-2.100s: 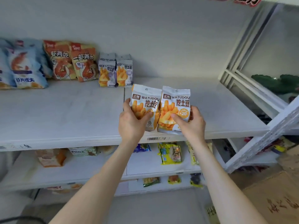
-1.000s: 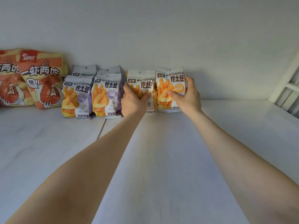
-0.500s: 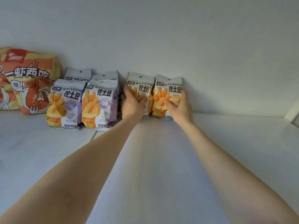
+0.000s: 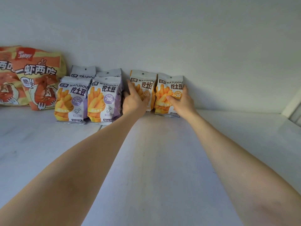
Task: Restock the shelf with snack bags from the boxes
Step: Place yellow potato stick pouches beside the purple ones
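Observation:
Two orange-and-white potato-stick bags stand upright against the back wall of the white shelf [image 4: 162, 160]. My left hand [image 4: 134, 100] grips the left orange bag [image 4: 145, 85] by its left side, thumb across the front. My right hand [image 4: 182, 100] grips the right orange bag [image 4: 167, 92] by its right side, thumb on the front. The two bags touch each other and their bottoms rest on the shelf.
Left of my hands stand several purple-and-white potato-stick bags [image 4: 104, 98] in two rows. Further left lean large orange shrimp-snack bags [image 4: 39, 79]. A white shelf upright [image 4: 293, 105] shows at the far right.
Both hands carried the two orange bags from the shelf's front edge to the back wall and set them upright beside the purple bags. Since half a second ago they have barely shifted.

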`<act>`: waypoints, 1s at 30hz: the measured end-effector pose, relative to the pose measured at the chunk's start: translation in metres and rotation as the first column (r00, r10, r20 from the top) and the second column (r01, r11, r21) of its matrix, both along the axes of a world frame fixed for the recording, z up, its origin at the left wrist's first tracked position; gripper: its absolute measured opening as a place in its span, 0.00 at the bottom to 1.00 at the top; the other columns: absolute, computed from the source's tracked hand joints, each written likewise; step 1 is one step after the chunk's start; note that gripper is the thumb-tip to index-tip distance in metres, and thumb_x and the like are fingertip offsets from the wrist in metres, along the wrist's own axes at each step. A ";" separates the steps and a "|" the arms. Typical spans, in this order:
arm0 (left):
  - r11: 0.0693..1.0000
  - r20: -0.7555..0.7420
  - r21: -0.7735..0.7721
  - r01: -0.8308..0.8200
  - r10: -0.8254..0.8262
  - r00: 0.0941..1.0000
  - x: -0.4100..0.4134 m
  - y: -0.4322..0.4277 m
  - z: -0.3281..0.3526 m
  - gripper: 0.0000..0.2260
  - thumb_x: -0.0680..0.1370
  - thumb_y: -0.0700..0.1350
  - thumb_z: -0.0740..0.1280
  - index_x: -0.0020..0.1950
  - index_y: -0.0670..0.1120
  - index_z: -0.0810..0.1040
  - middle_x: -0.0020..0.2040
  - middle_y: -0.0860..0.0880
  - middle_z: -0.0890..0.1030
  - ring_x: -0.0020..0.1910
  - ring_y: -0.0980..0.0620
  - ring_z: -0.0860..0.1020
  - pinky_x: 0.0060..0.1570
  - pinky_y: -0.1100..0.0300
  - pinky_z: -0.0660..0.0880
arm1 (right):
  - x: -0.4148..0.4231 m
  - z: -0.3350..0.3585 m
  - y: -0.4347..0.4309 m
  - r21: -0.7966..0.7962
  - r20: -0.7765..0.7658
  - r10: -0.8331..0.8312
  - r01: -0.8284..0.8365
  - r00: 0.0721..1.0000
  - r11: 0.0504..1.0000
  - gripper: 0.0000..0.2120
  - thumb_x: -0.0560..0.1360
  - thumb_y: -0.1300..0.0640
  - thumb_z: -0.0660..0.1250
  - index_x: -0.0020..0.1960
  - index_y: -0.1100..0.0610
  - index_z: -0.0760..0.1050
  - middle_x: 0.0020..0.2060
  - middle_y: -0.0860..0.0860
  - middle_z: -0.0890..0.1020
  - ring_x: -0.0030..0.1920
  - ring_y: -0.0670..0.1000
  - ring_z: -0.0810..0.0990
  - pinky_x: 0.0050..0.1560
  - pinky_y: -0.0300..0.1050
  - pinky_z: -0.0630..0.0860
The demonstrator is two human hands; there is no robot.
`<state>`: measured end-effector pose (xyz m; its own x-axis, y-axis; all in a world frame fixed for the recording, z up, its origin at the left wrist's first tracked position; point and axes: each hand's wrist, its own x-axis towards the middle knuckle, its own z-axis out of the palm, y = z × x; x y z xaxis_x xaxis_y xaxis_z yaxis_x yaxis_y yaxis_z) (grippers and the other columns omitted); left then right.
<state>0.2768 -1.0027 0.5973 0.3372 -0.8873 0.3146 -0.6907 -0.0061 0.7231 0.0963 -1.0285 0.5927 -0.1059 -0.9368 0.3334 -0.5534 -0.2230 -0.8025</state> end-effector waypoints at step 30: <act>0.971 0.247 0.221 0.089 -0.145 0.958 -0.010 0.078 -0.004 0.45 0.76 0.60 0.66 0.78 0.51 0.34 0.79 0.39 0.44 0.76 0.36 0.53 0.72 0.46 0.56 | 0.002 0.003 0.083 -0.091 -0.706 -0.172 0.153 0.688 0.984 0.41 0.76 0.39 0.63 0.79 0.48 0.42 0.78 0.59 0.52 0.74 0.59 0.60 0.66 0.63 0.64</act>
<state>0.2672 -0.9249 0.5932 0.1581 -0.9701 0.1840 -0.8591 -0.0433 0.5099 0.0985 -0.9451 0.5959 0.0209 -0.9189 0.3940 -0.9842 -0.0881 -0.1534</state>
